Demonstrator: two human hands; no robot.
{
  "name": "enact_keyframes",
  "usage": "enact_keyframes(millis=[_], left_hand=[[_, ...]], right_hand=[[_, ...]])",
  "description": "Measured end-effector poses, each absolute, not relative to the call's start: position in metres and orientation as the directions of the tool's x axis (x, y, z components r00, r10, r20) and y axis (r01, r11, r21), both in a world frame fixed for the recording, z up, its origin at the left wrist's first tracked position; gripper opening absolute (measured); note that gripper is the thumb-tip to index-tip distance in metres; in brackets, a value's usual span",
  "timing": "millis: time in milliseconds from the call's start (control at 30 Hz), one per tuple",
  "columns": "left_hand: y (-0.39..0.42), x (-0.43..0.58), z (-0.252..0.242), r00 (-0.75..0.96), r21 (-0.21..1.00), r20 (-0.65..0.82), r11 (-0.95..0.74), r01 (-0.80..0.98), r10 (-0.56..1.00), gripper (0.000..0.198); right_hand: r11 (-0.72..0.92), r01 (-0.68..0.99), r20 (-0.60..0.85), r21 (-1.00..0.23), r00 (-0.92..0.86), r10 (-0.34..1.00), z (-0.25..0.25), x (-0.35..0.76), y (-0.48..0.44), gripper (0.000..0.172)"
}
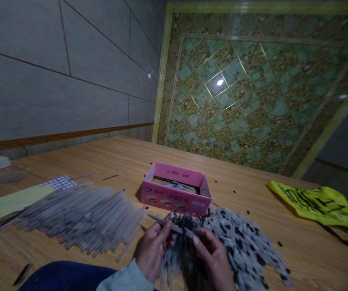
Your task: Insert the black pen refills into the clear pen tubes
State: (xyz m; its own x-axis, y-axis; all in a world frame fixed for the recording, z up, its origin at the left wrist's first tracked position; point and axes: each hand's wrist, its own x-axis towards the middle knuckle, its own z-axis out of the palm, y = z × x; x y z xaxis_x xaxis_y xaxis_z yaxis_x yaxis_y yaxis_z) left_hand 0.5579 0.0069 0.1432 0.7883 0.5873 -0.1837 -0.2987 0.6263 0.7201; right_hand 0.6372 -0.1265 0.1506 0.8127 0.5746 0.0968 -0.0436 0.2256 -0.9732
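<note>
My left hand [155, 247] pinches a thin, translucent grey stick [165, 222] between thumb and fingers. In my right hand [212, 254], thumb and forefinger are closed on a short, pale translucent cap [189, 233]. The ends of the two pieces are close to each other; blur hides whether they touch. Beneath my hands lies a bundle of dark, thin sticks [183, 242]. A heap of short translucent caps with black ends [242, 238] spreads to the right. Just beyond my hands stands an open pink cardboard box [174, 198] with thin pieces inside.
Many long translucent tubes [79, 218] lie side by side at left. Behind them are a yellow sheet [19, 201] and a blue-checked piece [59, 182]. A yellow bag [319, 204] rests at right. Small black bits dot the wooden table [116, 153]; tiled walls stand behind.
</note>
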Motion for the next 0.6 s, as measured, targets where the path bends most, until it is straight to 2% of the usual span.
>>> enact_keyframes(millis=[200,600], left_hand=[[0.0059,0.5571,0.1421,0.789,0.732,-0.168,0.611,-0.302,0.591,0.022],[0.0055,0.5576,0.1404,0.783,0.766,-0.156,0.574,-0.288,0.601,0.023]], right_hand=[[0.174,0.086,0.169,-0.981,0.818,0.550,0.1567,0.6335,-0.1255,0.026],[0.130,0.188,0.228,-0.974,0.806,0.546,0.1510,0.6332,-0.1249,0.024]])
